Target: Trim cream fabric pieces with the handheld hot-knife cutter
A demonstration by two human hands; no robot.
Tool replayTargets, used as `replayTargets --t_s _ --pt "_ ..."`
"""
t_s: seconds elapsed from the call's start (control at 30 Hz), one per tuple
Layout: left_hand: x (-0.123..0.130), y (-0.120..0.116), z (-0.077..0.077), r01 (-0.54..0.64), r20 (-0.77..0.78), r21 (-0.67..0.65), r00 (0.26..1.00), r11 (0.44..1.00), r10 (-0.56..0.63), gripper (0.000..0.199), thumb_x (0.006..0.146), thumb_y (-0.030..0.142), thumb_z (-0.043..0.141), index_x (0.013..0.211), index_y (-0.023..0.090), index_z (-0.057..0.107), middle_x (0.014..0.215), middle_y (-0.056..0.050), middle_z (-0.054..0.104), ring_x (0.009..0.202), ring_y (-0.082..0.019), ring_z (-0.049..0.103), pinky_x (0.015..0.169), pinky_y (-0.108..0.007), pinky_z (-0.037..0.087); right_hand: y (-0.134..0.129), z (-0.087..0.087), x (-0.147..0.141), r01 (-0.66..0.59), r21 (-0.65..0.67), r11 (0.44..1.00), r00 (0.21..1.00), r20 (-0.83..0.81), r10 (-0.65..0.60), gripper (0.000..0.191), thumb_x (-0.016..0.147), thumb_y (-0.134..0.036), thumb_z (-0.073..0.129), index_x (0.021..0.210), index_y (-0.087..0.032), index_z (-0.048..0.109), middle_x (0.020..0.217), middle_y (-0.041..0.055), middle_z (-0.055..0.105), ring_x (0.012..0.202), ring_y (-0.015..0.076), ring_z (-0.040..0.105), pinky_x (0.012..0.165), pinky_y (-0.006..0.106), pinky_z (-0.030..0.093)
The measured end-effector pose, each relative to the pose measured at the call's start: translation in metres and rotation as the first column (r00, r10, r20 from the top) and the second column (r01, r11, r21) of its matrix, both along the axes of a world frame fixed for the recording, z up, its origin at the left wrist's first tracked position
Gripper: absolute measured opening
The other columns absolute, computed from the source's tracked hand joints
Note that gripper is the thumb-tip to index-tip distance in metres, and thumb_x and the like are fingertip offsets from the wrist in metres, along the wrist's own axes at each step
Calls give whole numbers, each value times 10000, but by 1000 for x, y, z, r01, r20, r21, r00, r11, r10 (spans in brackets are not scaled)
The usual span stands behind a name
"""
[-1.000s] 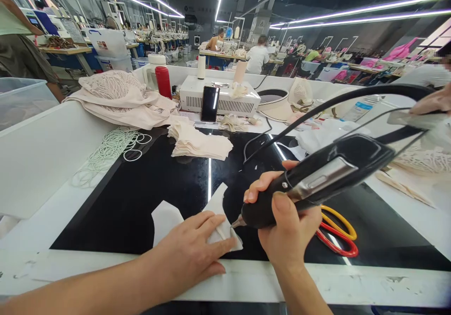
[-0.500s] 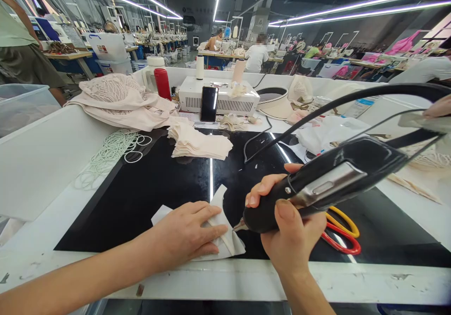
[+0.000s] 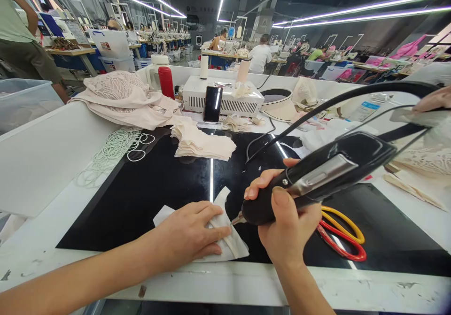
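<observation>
My left hand [image 3: 202, 230] lies with fingers extended on a white piece of fabric [image 3: 223, 218], pressing it against the black work surface near the front edge. My right hand [image 3: 285, 216] is wrapped round a black corded handheld power tool [image 3: 313, 179] with a silver lever or plate on its side. The tool tilts down to the left. Its narrow metal tip [image 3: 238, 218] meets the fabric's right edge, close to my left fingertips; whether it touches is too fine to tell. Scissors with yellow and red handles [image 3: 347, 240] lie right of my right wrist, their blades hidden.
Behind the fabric lies a stack of beige fabric pieces [image 3: 204, 141]. Pale green elastic loops [image 3: 116, 153] sit left. A white vented box [image 3: 225, 96], phone [image 3: 213, 103] and red bottle [image 3: 165, 82] stand at the back. A co-worker's hand [image 3: 435, 99] shows at the right edge, near the cable.
The tool and my right hand have shifted slightly left and up, the tip along the fabric's edge. My left hand keeps its place on the fabric. The view has moved a little.
</observation>
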State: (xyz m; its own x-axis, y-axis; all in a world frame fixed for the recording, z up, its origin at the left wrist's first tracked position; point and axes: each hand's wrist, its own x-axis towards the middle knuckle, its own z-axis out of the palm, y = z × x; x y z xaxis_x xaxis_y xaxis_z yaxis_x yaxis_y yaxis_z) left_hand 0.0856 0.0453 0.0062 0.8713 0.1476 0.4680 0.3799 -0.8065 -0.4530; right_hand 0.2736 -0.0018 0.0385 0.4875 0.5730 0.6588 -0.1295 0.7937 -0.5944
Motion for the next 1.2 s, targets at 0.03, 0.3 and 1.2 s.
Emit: replayTargets --t_s 0.03,0.3,1.2 --pt "0 0 -1 -1 1 -1 1000 1000 1 525 755 688 610 1243 498 572 1264 69 598 1072 -22 552 858 -164 533 0 0 0 4 -6 1000 1000 1 -4 392 929 -295 733 1254 -214 528 853 -9 627 645 132 612 630 323 528" --pt "1 -1 -5 5 14 2 1000 1000 -5 529 748 703 605 1237 502 570 1257 70 591 1083 -17 539 856 -158 497 8 3 -4 10 25 1000 999 -42 -9 484 889 -345 777 1258 -190 505 838 -14 631 620 127 599 620 314 505" --pt "4 32 28 206 -110 -84 971 975 -214 226 819 493 642 937 303 611 1117 137 653 1057 26 540 926 -129 458 6 -4 -3 -40 41 998 999 1 40 437 912 -321 767 1275 -232 539 863 -12 640 641 120 615 600 296 505"
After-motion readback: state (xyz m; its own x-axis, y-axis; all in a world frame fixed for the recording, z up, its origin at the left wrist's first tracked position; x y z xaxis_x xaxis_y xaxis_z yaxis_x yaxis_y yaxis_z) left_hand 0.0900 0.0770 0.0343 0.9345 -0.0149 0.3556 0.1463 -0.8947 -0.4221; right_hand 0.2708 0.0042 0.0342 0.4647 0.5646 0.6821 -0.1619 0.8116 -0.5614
